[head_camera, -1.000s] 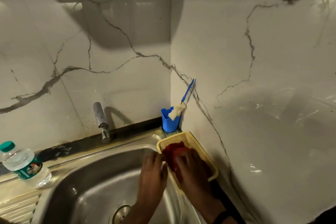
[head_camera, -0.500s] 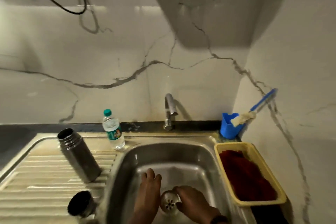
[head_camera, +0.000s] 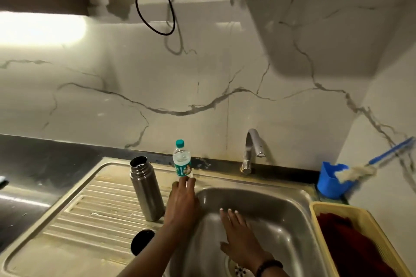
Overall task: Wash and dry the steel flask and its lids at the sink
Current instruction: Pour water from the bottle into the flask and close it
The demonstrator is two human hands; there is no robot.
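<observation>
The steel flask (head_camera: 146, 189) stands upright and uncapped on the ribbed drainboard (head_camera: 85, 213) of the steel sink unit, near the drainboard's right edge where it meets the basin (head_camera: 281, 213). A dark round lid (head_camera: 141, 242) sits on the drainboard toward its front edge, just below the flask and partly hidden by the left forearm.

The left hand (head_camera: 182, 202) reaches forward over the ridge between drainboard and basin, fingers straight and released, its fingertips at the base of a small plastic water bottle (head_camera: 182, 159) with a teal cap that stands at the back edge of the sink unit; whether they touch the bottle cannot be told. The right hand (head_camera: 238, 238) is spread flat and relaxed inside the basin, palm down, holding nothing, with the drain strainer (head_camera: 238, 271) just beside its wrist at the basin's front.

A curved tap (head_camera: 252, 150) rises from the back edge behind the basin. At the back right corner stands a blue cup (head_camera: 331, 180) with a blue-handled bottle brush (head_camera: 360, 172) leaning out of it. Along the right edge a yellow basket (head_camera: 364, 216) holds a dark red cloth (head_camera: 346, 245).
</observation>
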